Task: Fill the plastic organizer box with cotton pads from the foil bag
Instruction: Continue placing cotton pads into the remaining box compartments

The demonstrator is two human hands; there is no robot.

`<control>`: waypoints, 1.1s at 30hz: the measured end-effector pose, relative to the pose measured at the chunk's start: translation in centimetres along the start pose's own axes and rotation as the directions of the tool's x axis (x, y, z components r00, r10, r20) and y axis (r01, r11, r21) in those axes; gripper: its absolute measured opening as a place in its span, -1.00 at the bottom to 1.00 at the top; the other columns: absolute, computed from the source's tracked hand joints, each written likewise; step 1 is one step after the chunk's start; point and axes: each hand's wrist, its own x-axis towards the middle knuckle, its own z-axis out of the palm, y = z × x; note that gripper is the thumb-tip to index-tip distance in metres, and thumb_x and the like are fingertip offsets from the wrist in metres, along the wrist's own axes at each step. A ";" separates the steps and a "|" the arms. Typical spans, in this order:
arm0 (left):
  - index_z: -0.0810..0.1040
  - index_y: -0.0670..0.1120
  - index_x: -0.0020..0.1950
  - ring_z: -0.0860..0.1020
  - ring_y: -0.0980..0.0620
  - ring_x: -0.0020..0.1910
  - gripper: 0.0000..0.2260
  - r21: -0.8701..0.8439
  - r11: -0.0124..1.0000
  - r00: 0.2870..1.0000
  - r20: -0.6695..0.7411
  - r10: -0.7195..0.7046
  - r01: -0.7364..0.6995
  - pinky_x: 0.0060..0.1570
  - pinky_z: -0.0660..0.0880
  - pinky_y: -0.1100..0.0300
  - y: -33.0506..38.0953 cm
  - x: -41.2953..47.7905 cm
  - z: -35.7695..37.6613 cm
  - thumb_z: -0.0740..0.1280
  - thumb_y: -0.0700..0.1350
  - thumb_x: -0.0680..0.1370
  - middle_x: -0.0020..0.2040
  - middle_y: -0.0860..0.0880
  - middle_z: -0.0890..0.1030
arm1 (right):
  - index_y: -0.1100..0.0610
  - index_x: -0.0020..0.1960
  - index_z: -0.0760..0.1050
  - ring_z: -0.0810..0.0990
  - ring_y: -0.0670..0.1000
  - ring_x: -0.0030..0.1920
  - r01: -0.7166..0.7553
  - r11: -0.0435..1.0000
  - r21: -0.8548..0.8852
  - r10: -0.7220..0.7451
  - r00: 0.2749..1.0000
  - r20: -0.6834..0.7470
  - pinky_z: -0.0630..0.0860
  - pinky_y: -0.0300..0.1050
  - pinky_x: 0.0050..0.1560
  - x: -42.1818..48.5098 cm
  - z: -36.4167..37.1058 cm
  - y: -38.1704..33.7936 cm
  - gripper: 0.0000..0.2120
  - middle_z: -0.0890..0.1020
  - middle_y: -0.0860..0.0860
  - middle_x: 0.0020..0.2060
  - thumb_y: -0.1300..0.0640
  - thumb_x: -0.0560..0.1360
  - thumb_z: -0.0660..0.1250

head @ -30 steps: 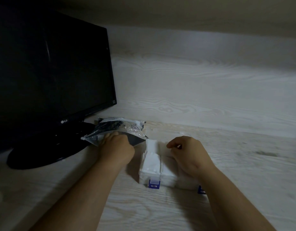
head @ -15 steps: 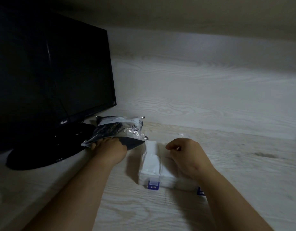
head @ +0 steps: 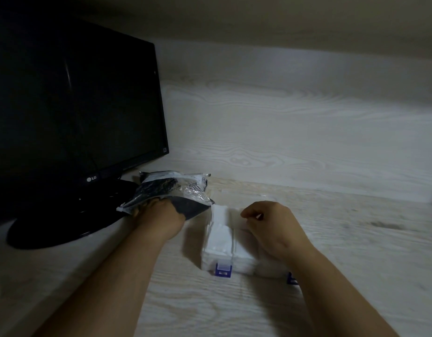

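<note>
Gloom over a pale wood-grain desk [head: 210, 310], seen from above and behind the arms. On the near left, the left hand [head: 161, 215] plunged into the open mouth of the foil bag [head: 176, 189], fingers swallowed by crinkled silver and dark film, so spread or curled in there, impossible to tell. Bag lying flat on the desk, its left end against the round black base [head: 59, 227] of the monitor [head: 71, 105], its right end just beside the far left corner of the plastic organizer box [head: 207, 259]. Box squarely between the two forearms, one blue latch [head: 223, 270] plain on the near wall, a second latch [head: 292, 279] half hidden by the right wrist. And inside: white cotton pads [head: 221, 237] packed into the left compartment, up to the rim, a touch higher at the far end; more white in the compartment next door. Over the right part of the box, the right hand [head: 271, 229], back upward, fingers curled, thumb tip close to the forefinger. A pad pinched there or nothing at all, cannot tell from here. Monitor dark, LG badge on the lower bezel. Behind it all, a pale wood-grain back panel [head: 295, 132].
</note>
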 end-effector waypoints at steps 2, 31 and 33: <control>0.43 0.02 0.43 0.34 -0.14 0.44 -0.44 0.018 1.000 1.000 0.009 -0.008 0.008 0.44 0.21 -0.11 -0.1 0.1 0.1 0.11 0.16 0.46 0.45 -0.11 0.41 | -0.02 0.11 0.63 0.53 -0.15 -0.04 -0.001 1.000 0.001 0.001 1.000 0.002 0.42 -0.33 0.00 0.0 0.0 0.0 -0.75 0.64 -0.11 0.07 0.19 0.54 0.26; 0.49 -0.01 0.37 0.41 -0.15 0.38 -0.55 0.068 0.998 0.995 -0.095 -0.007 0.013 0.40 0.29 -0.06 0.8 -0.7 -0.8 0.15 0.09 0.53 0.38 -0.13 0.48 | -0.02 0.07 0.65 0.52 -0.17 -0.09 0.014 1.000 0.011 -0.014 1.000 -0.005 0.35 -0.47 -0.17 0.3 0.3 0.3 -0.77 0.65 -0.13 0.03 0.18 0.53 0.27; 0.52 -0.04 0.35 0.42 -0.16 0.36 -0.56 0.062 0.998 0.994 -0.105 -0.020 0.027 0.39 0.30 -0.05 1.1 -1.0 -1.2 0.18 0.04 0.51 0.35 -0.14 0.50 | -0.03 0.07 0.65 0.53 -0.17 -0.10 0.012 1.000 0.014 -0.012 1.000 -0.003 0.34 -0.48 -0.18 0.3 0.3 0.3 -0.77 0.65 -0.13 0.03 0.18 0.53 0.27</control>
